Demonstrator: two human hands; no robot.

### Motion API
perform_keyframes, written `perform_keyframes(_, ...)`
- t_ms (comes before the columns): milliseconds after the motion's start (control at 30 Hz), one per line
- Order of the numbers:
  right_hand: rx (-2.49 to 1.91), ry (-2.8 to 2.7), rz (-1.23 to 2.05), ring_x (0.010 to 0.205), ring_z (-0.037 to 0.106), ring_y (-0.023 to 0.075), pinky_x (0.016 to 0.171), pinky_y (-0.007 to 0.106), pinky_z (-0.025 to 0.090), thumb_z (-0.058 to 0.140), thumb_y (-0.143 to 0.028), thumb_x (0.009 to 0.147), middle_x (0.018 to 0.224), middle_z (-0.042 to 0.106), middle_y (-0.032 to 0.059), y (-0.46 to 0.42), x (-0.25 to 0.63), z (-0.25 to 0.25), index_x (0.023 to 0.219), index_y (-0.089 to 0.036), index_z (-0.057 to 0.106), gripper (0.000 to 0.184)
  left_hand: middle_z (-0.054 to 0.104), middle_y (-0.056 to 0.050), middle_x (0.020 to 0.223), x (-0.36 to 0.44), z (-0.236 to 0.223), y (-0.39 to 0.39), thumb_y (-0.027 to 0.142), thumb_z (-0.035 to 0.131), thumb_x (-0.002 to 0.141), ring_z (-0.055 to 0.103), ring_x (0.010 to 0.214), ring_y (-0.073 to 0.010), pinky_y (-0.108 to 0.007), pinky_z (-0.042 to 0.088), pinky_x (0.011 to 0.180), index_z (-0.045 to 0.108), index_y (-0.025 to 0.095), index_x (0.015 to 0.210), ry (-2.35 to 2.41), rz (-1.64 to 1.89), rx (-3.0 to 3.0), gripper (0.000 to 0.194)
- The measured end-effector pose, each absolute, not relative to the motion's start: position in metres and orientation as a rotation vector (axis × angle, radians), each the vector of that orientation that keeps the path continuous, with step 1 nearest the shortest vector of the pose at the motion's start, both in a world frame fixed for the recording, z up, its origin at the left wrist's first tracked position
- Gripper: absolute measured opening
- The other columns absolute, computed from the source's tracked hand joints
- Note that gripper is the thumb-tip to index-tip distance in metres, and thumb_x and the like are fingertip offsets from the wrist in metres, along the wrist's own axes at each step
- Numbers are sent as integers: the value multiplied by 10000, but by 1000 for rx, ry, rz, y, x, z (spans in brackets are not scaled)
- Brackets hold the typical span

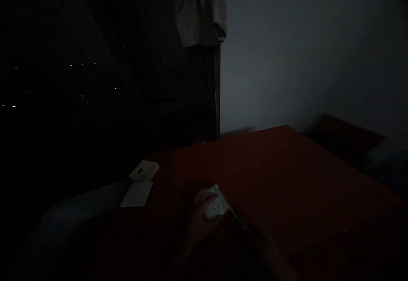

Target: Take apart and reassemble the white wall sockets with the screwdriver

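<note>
The room is very dark. My left hand point(200, 219) is wrapped round a white wall socket point(216, 206) with dark pin slots, holding it tilted above the table. My right hand point(270, 253), dim at the lower right, grips what looks like a screwdriver point(240, 222). Its thin shaft reaches up and left to the socket's right edge; whether the tip touches a screw I cannot tell. Shadow hides most of the right fingers and the handle.
On the left of the reddish-brown table point(270, 174) lie a white piece with a small slot point(148, 169) and a flat white plate point(137, 194). Behind are a dark window point(95, 81), a hanging garment point(200, 13) and a pale wall point(287, 51).
</note>
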State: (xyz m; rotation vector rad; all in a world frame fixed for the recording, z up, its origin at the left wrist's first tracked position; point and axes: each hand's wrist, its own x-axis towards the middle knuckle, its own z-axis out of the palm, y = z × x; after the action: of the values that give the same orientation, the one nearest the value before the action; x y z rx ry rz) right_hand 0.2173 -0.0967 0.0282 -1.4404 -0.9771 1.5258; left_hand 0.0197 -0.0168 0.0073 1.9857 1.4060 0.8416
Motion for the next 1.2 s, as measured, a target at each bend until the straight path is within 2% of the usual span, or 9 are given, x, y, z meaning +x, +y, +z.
perform_keyframes(133,-1689,-1325,1188,1201,544,266,1019,394,417,433,-589,871,1290,608,102,-106,228,27,1268,-199,583,577,431,-59,1414,16,9,-14,237,690,710,445,1282,-276,-434,388,1083,604,267,1204,1468,821,2064,503)
perform_keyframes(233,-1692,-1594,1033,1254,505,236,1060,372,391,424,-448,908,1367,547,69,-117,237,17,1340,-224,518,496,407,-73,1431,13,14,-14,268,653,755,402,1312,-284,-457,361,1095,565,254,1241,1547,769,2100,494)
perform_keyframes(367,-1762,-1753,911,1203,556,229,999,318,463,461,-354,890,1342,570,47,-126,247,-1,1326,-252,539,455,399,-74,1446,10,21,-15,290,639,772,386,1323,-302,-489,348,1092,545,268,1258,1569,718,2160,496)
perform_keyframes(500,-1782,-1829,800,1130,612,234,901,278,534,520,-331,850,1292,613,17,-128,251,-12,1288,-303,573,442,398,-84,1450,9,26,-13,278,637,760,416,1309,-292,-461,374,1080,541,248,1257,1569,658,2152,507)
perform_keyframes(800,-1761,-1972,583,1088,637,248,821,282,571,552,-180,790,1317,587,39,-134,248,-24,1341,-314,515,569,457,-70,1403,10,33,-10,281,670,719,467,1273,-284,-433,414,1053,581,261,1202,1577,663,2128,491)
perform_keyframes(1000,-1852,-2016,607,1114,618,283,784,323,583,572,-175,746,1401,502,48,-132,242,-22,1388,-321,449,670,471,-50,1379,10,27,-9,262,680,709,490,1242,-266,-410,431,1043,606,274,1153,1532,728,2132,450)
perform_keyframes(1067,-1891,-1956,730,1077,639,293,797,341,579,582,-201,752,1364,543,73,-128,235,-14,1366,-281,491,626,477,-38,1370,10,27,-10,265,680,714,499,1231,-255,-397,434,1040,616,290,1136,1512,741,2134,428)
perform_keyframes(1133,-1883,-1828,867,1064,649,270,853,340,556,485,-271,861,1282,615,84,-126,229,-4,1334,-242,534,477,486,-39,1360,11,27,-9,273,686,714,499,1231,-251,-389,431,1045,622,285,1128,1505,756,2113,419)
perform_keyframes(1200,-1824,-1697,940,1119,618,246,939,333,506,386,-340,930,1263,632,78,-124,225,7,1298,-221,570,429,497,-48,1350,11,26,-9,269,684,713,498,1237,-250,-386,429,1047,620,266,1131,1517,784,2054,423)
